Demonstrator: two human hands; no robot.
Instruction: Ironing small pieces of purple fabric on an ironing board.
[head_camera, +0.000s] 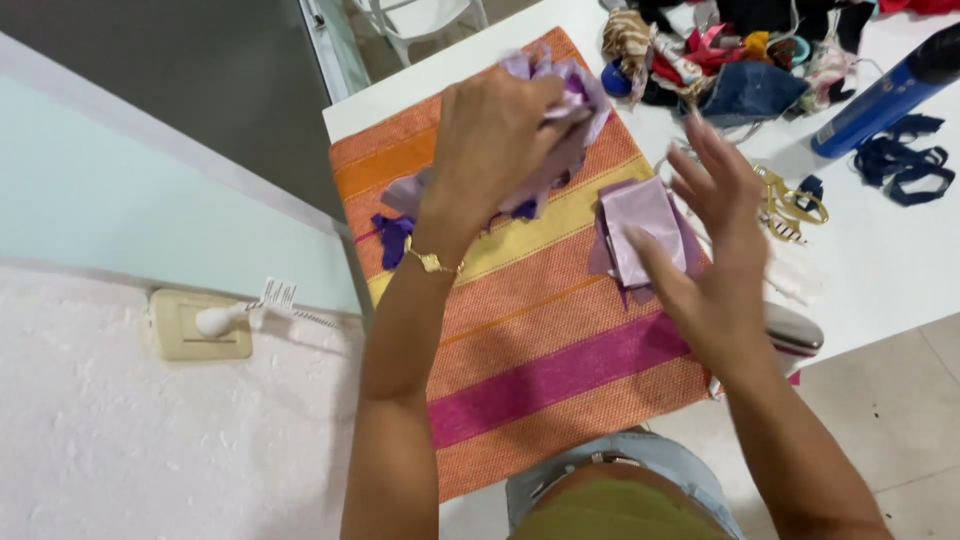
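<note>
Left hand (490, 140) clutching one crumpled lilac fabric bundle (560, 110) above a striped woven mat (540, 340)
Right hand (715, 240) open, fingers spread over one folded lilac cloth piece (640, 225) lying on the mat; one blue spray can (885, 95) well apart on the white table (880, 270)

mat (560, 340): coarse woven cloth | lilac scraps (640, 225): satiny fabric | spray can (880, 95): glossy

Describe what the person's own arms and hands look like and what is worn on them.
Both arms are bare, with no sleeves or gloves. The left hand has a thin gold-coloured bracelet at the wrist. The right hand and its wrist show no jewellery.
</note>
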